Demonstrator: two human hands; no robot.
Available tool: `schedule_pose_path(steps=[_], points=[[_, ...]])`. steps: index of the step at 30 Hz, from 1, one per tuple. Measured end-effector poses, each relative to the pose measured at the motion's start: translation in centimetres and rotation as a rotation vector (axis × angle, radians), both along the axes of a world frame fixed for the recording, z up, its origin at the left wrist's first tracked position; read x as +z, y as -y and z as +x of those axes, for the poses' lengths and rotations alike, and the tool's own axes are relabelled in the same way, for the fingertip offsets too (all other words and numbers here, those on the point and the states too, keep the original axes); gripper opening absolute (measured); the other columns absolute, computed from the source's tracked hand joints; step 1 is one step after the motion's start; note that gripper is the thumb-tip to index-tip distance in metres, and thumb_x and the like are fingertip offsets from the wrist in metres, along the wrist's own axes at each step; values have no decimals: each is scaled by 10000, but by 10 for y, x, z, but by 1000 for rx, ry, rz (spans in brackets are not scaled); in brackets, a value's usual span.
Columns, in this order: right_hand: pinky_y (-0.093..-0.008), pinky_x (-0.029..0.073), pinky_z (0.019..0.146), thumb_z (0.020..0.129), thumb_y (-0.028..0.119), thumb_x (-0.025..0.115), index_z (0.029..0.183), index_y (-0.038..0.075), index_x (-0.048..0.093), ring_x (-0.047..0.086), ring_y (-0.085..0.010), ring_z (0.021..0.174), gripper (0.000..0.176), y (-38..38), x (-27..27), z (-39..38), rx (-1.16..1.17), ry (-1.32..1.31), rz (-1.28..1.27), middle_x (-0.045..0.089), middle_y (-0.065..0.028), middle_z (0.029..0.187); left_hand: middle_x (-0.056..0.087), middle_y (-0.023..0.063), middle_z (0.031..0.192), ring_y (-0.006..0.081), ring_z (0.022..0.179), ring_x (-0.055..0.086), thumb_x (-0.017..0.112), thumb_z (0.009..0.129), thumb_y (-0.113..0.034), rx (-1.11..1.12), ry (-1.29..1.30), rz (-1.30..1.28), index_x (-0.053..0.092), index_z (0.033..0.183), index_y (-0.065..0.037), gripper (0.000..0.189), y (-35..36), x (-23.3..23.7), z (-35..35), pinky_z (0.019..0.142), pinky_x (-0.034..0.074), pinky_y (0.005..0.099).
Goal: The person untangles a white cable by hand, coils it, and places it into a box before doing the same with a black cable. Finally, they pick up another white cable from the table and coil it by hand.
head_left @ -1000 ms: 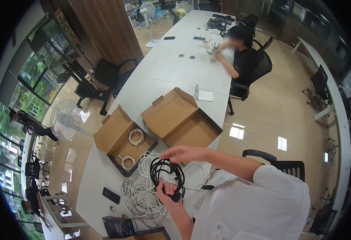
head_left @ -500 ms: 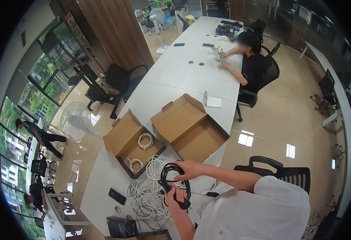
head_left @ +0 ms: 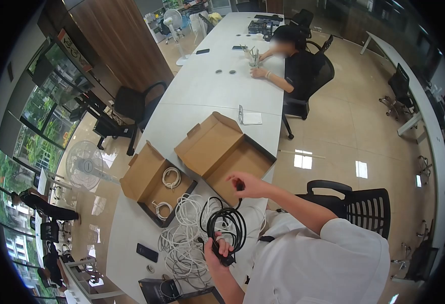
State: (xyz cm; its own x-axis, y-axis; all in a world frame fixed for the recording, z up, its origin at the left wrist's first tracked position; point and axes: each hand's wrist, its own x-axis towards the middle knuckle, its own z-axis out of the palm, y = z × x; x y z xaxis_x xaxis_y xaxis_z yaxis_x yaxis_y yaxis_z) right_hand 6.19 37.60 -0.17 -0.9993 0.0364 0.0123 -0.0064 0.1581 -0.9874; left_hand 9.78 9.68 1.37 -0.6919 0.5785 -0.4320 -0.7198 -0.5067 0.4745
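Observation:
A black cable [head_left: 228, 226] is wound into a coil in front of me. My left hand [head_left: 216, 251] grips the coil at its bottom, by a black plug. Higher up, over the open box, my right hand [head_left: 246, 184] pinches the cable's free end, and a loose strand runs down from it to the coil. Below the coil, a heap of white cables [head_left: 184, 238] lies tangled on the white table [head_left: 202, 96].
Two open cardboard boxes stand beyond the heap: the left box [head_left: 154, 185] holds two small white cable coils, the right box [head_left: 227, 154] holds nothing. A black phone [head_left: 144, 252] lies near the table edge. Another person [head_left: 288, 63] sits at the far end. An office chair [head_left: 357, 202] is at my right.
My right hand has left the coil and risen up and to the right, drawing the cable's end out. The left hand keeps its grip on the coil.

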Motion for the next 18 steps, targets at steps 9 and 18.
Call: schedule_pose_path(steps=[9,18], points=[[-383,429,911,844,282,661,1278,40,469,508,-270,1117,533,55,-2,28,-94,-108,198,556,-135,1146,462,10,776,133,739,458,484,967,-295,356,-154,210,482,991,-92,204,-27,7,3,796,433,336],[-360,447,902,798,161,711,1341,55,440,572,-268,1047,616,86,59,40,470,-362,145,565,-134,1226,591,60,972,189,936,559,512,961,-219,490,-196,77,568,996,-47,184,-20,-5,-6,897,428,374]])
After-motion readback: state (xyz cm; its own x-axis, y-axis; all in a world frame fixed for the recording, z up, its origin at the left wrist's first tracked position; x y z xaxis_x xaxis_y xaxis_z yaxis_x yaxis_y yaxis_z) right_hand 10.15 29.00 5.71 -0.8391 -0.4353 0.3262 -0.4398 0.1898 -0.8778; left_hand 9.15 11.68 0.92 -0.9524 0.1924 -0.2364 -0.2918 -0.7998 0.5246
